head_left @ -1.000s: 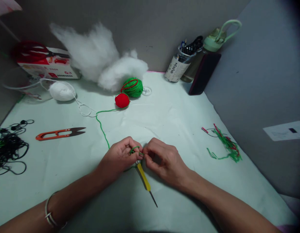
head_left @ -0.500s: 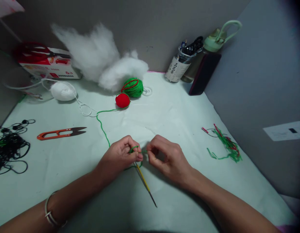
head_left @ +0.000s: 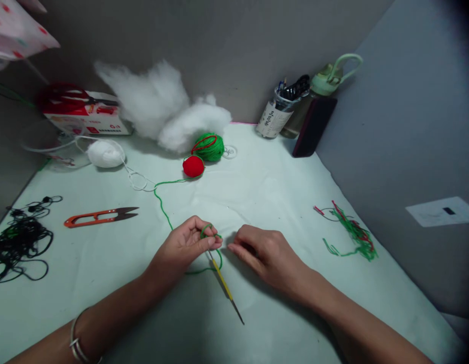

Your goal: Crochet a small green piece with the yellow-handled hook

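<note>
My left hand (head_left: 191, 240) pinches a small loop of green yarn (head_left: 206, 230) together with a crochet hook (head_left: 223, 279). The hook's yellow grip and lower metal end slant down to the right below the fingers; its upper end is hidden by them. From this hand a strand runs back to the green yarn ball (head_left: 212, 148), and another bit loops beneath it. Just to the right, apart from the loop, my right hand (head_left: 267, 253) is closed with curled fingers. Whether anything lies between its fingertips is hidden.
A red ball (head_left: 193, 166) touches the green one, before white stuffing (head_left: 151, 106). Orange thread snips (head_left: 101, 217), black cord (head_left: 20, 242) and white yarn (head_left: 105, 153) lie left. Yarn scraps (head_left: 356, 235) lie right; a pen cup (head_left: 276, 116), bottle (head_left: 326, 80) and phone (head_left: 315, 126) stand behind.
My right hand has drawn slightly away from the left, its fingers curling more. The green loop at my left fingers shows more fully. The view has tilted up a little.
</note>
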The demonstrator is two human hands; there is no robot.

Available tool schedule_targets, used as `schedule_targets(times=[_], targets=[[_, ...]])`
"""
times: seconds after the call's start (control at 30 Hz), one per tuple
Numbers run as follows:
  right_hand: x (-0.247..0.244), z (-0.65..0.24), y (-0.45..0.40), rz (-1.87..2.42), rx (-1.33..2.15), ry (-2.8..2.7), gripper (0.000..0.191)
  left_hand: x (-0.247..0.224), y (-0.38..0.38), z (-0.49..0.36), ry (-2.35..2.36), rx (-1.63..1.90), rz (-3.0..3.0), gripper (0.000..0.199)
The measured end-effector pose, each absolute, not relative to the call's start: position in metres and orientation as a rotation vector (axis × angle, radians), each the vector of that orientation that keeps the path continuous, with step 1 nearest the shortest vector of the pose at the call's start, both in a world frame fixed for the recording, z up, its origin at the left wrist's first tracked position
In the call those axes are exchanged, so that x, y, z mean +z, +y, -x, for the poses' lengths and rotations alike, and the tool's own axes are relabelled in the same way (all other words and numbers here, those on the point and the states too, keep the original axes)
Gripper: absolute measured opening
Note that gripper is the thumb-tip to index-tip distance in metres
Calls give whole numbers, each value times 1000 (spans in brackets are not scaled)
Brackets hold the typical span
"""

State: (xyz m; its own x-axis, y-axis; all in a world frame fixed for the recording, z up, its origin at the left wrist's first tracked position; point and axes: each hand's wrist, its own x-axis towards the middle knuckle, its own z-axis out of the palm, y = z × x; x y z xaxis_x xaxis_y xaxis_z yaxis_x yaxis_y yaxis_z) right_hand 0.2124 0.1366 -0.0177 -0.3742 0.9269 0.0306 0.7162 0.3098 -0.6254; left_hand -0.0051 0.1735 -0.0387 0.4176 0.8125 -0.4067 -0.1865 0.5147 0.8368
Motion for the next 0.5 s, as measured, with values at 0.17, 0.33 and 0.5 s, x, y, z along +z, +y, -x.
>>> schedule_targets(times=[0.17, 0.33, 0.5], targets=[[-15, -223, 143, 1544, 621, -2198, 21, -42, 172, 7, 923, 711, -823, 29], [-3, -235, 143, 1557, 530, -2216, 15, -41, 171, 7, 909, 727, -826, 28], [18, -210, 173, 1311, 555, -2426, 16, -41, 169, 4, 877, 770, -894, 25]])
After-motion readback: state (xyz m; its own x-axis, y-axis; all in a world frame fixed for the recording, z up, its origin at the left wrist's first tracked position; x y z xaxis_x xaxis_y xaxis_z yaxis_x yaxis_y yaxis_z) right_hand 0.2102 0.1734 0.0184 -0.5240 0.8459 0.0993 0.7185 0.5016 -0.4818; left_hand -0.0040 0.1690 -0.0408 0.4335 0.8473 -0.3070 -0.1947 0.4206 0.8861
